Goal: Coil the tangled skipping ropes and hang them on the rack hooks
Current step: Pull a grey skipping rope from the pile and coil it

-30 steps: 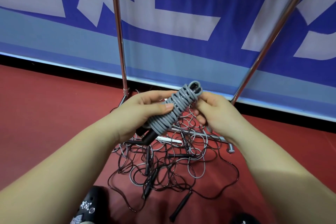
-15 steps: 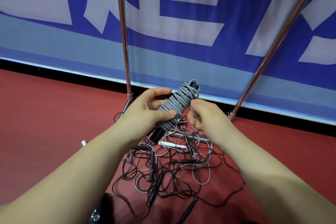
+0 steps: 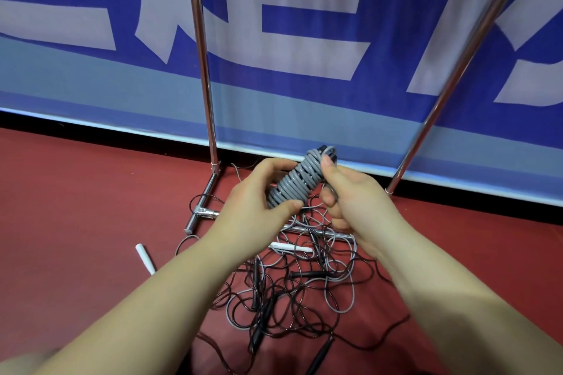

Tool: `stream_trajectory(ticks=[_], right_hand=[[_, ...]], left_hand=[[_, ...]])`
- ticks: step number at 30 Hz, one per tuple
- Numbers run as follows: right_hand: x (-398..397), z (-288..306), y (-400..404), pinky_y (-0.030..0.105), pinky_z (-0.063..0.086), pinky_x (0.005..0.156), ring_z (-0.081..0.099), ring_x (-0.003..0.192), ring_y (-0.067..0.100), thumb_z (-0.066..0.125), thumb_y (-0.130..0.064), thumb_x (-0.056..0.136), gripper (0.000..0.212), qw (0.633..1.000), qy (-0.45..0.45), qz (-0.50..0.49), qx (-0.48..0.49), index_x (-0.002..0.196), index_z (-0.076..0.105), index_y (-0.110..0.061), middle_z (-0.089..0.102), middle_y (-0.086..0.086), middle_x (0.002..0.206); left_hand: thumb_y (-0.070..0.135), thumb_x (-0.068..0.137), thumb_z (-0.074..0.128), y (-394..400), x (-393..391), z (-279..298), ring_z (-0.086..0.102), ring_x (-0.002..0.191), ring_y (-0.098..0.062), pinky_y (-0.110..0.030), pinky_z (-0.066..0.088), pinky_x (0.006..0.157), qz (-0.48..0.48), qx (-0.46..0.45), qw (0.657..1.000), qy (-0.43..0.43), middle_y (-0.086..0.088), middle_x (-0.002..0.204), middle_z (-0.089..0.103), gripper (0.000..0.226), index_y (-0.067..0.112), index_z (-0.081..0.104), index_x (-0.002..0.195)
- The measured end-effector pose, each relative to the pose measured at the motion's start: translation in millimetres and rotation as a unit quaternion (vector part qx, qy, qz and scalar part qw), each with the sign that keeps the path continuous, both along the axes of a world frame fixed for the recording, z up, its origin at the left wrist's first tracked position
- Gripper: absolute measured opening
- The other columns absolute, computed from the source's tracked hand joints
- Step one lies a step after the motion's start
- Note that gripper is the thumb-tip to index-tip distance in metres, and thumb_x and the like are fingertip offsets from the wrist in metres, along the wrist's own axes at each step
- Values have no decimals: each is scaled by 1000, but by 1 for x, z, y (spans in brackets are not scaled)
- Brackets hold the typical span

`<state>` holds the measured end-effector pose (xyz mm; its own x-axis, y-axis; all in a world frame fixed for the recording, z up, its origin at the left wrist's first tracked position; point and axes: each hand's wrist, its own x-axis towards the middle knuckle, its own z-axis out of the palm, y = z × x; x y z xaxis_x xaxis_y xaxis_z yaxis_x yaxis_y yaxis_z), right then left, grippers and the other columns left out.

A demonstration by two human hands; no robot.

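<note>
— What's on the floor nearest us?

— A tangled heap of thin black and grey skipping ropes (image 3: 292,292) on the red floor (image 3: 76,222), slim black handles among the loops, a white handle (image 3: 292,248) lying in it and another white handle (image 3: 145,258) off to its left.

— And the hands?

— Both raised above the heap, close together. The left hand (image 3: 253,207) wraps its fingers and thumb round the lower part of a tightly wound grey rope bundle (image 3: 297,181). The right hand (image 3: 350,195) pinches the bundle's upper end, thumb on top, other fingers curled.

— The bundle's not hung?

— No, it's in the hands, tilted up to the right, a dark handle tip showing at its top.

— Behind that?

— The chrome metal rack (image 3: 202,70): two shiny poles rising from a base bar on the floor, its hooks out of sight. Beyond stands a blue banner with large pale lettering (image 3: 304,39).
</note>
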<state>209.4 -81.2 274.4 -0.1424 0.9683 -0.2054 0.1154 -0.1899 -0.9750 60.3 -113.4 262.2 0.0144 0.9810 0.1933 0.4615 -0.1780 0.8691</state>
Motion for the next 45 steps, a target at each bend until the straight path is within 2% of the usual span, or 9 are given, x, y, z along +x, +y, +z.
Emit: stream_trajectory(ticks=[3,7,12,20,24,30,33,40,45], right_hand=[[-2,-4,-1,26,28,50,32,35,5,36,-48,98,46,993,-116,-8,37,67,48,-16,45,-2,52],[-3,-6,-2,26,26,50,35,40,10,35,-47,99,52,979,-197,-16,58,57,42,-16,44,-2,50],[-2,6,-3,17,14,35,17,36,5,53,-52,89,39,996,12,-18,-85,68,44,-21,26,-6,48],[5,10,-8,15,13,33,15,34,4,55,-47,89,40,995,37,27,-86,64,37,-22,22,-9,43],[5,10,-9,15,13,33,15,35,4,55,-47,89,38,994,39,39,-91,65,39,-22,21,-9,44],[1,-2,-11,24,24,45,25,33,5,42,-42,98,48,982,-166,87,16,56,39,-20,33,-9,39],[2,-7,-11,29,26,54,33,37,4,36,-33,101,53,955,-246,119,119,50,48,-22,40,-11,38],[3,-12,-10,35,38,62,41,51,7,39,-18,98,27,956,-199,176,125,78,56,-21,47,-13,50],[18,0,-8,20,34,54,44,45,-2,44,-18,99,24,959,-217,128,132,111,62,-30,58,-10,67]], left_hand=[[13,82,71,-4,1,-1,56,97,9,-8,41,83,7,13,998,55,27,105,62,45,36,54,116],[15,84,69,-7,7,-2,57,105,-6,-21,41,86,39,45,990,131,18,114,63,46,32,53,123],[16,86,65,-9,10,-3,56,104,-14,-22,38,79,60,109,975,185,12,116,64,45,29,52,127],[12,72,75,4,-4,11,63,77,-14,-29,54,74,-125,-119,981,-91,4,96,66,59,39,47,117],[15,93,55,1,3,18,63,72,-15,-26,54,65,-145,-188,948,-211,-8,93,63,29,35,52,114],[59,89,44,13,15,1,59,54,-25,-55,55,75,-58,-241,949,-194,-6,62,63,32,29,51,97],[53,95,42,10,14,1,57,54,-24,-34,52,57,-35,-229,957,-176,-6,64,61,38,18,52,104],[32,100,40,11,17,5,54,49,-25,-34,48,56,-1,-225,945,-238,-8,61,58,20,14,48,99],[32,101,35,12,17,5,53,48,-25,-33,48,54,-33,-252,927,-276,-12,63,57,21,16,47,97]])
